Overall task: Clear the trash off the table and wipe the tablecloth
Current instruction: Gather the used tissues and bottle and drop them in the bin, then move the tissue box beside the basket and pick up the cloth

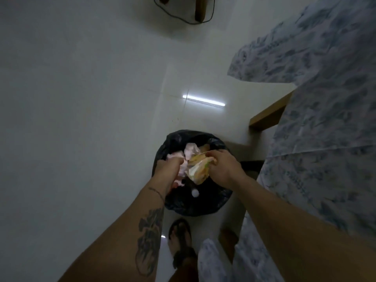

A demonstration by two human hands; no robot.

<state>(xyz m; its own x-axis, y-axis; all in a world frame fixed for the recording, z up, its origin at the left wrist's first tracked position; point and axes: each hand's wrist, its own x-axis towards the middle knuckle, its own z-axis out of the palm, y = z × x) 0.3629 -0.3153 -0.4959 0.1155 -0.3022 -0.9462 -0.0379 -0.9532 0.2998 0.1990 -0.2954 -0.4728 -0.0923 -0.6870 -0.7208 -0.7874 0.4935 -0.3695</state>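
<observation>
1. Tablecloth point(317, 123): blue-patterned, draped over the table edge, filling the frame from 1 to 5 o'clock; its top surface is mostly out of view. Wiping not yet begun, by judgement.
2. Bin point(195, 204): black-lined, on the pale tiled floor, just left of the table, directly below both hands. Mouth open upward.
3. Wrapper point(198, 169): crumpled yellow-and-white trash, long axis running roughly 1 to 7 o'clock, over the bin mouth.
4. Pink paper point(190, 150): crumpled, at 11 o'clock from the wrapper, touching it.
5. Right hand point(220, 166): fingers clamped on the wrapper's upper end; the wrapper lies at its 9 o'clock.
6. Left hand point(169, 169): closed on pink paper. Both hands equally near; release drops straight down.
</observation>
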